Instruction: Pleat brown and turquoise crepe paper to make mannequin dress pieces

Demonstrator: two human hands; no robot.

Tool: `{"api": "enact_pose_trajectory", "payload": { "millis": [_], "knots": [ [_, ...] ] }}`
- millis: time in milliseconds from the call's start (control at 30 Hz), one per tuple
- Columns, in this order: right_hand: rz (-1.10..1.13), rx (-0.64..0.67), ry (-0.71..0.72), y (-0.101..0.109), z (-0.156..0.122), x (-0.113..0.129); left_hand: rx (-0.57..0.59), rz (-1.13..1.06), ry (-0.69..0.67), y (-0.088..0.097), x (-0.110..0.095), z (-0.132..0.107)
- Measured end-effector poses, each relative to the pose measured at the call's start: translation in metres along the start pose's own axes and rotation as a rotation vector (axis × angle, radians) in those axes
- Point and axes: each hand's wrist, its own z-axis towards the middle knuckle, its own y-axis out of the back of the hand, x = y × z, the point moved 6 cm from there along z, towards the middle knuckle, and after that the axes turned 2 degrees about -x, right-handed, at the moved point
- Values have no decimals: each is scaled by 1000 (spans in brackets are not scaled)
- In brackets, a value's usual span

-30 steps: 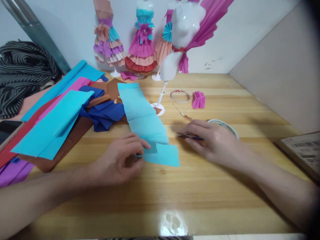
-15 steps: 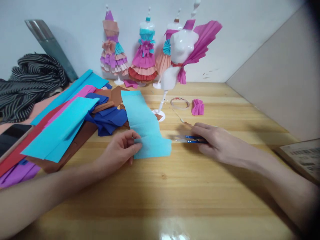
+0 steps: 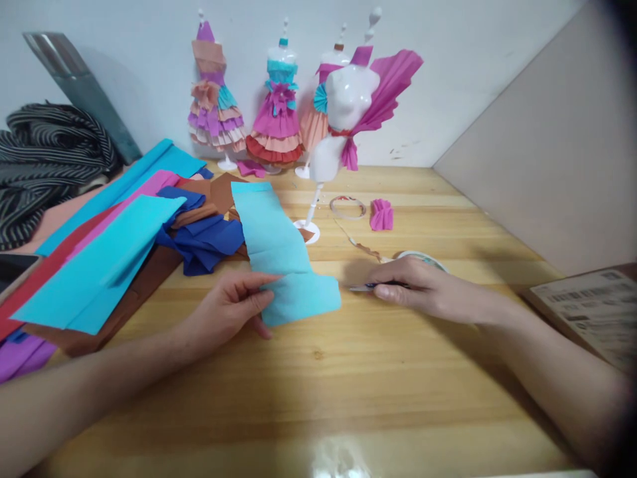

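My left hand (image 3: 236, 302) pinches the left edge of a light-blue crepe paper strip (image 3: 279, 239), close to its near end. The strip stretches back across the table, and its near part juts out to the right. My right hand (image 3: 415, 285) is closed around a pair of blue thread snips (image 3: 371, 287), whose pointed tips face the paper without touching it. Much of the snips is hidden by the fingers. Behind the strip stands a white mannequin (image 3: 346, 99) with a pleated magenta paper piece (image 3: 391, 89) at its side.
Several mannequins in paper dresses, such as a magenta dress (image 3: 275, 126), line the wall. Coloured paper sheets (image 3: 99, 262) and crumpled blue paper (image 3: 209, 242) cover the left. A tape ring (image 3: 348, 207) and pink ruffled paper (image 3: 381, 215) lie behind my right hand; a cardboard box (image 3: 587, 312) sits right.
The snips have turned edge-on in my right hand, the thumb now lying along them. The strip's near end has lifted and tilted slightly in my left hand. The whole view has shifted a little.
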Motion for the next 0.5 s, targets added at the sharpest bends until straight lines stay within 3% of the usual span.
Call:
{"api": "enact_pose_trajectory", "payload": {
  "millis": [233, 500],
  "knots": [
    [206, 123, -89, -7, 1, -8, 63, 18, 27, -4, 1, -1],
    [403, 212, -173, -17, -2, -10, 102, 73, -34, -7, -6, -3]
  ]
}}
